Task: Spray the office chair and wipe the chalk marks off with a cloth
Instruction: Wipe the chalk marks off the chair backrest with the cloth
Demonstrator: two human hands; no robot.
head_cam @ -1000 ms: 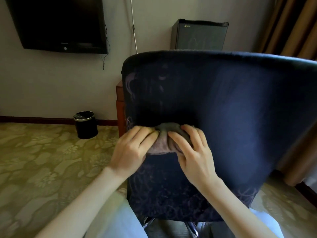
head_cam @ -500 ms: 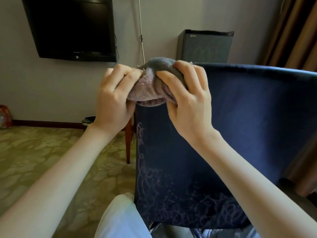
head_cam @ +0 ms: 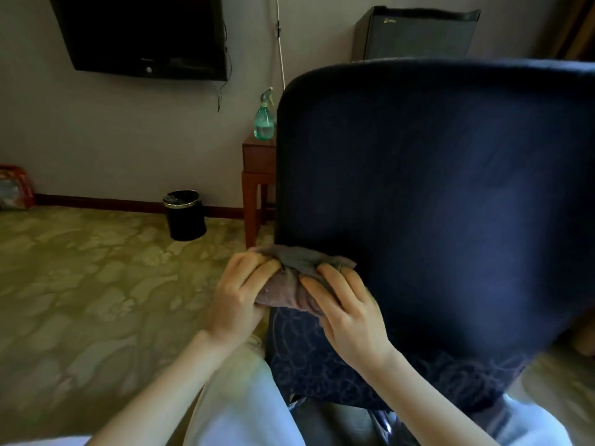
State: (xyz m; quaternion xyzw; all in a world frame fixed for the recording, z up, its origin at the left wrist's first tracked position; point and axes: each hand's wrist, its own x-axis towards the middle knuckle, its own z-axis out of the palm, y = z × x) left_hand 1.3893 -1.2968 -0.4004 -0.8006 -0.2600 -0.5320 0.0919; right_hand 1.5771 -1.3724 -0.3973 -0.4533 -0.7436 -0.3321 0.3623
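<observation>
The dark blue office chair (head_cam: 434, 188) fills the right of the head view, its backrest facing me. A bunched grey cloth (head_cam: 297, 278) lies against the backrest's lower left edge. My left hand (head_cam: 240, 297) grips the cloth's left side and my right hand (head_cam: 344, 317) presses and holds its right side. Faint chalk scribbles (head_cam: 309, 355) show on the fabric below the cloth; the upper backrest looks plain. A green spray bottle (head_cam: 264, 119) stands on the wooden side table (head_cam: 257, 162) behind the chair's left edge.
A black waste bin (head_cam: 185, 215) stands on the patterned carpet by the wall. A TV (head_cam: 145, 33) hangs on the wall at upper left. A dark mini fridge (head_cam: 415, 32) stands behind the chair. My knees in light trousers (head_cam: 238, 403) are below.
Both hands dragged the cloth from the backrest's top left corner down to its lower left edge. Half a second before that it was near the middle.
</observation>
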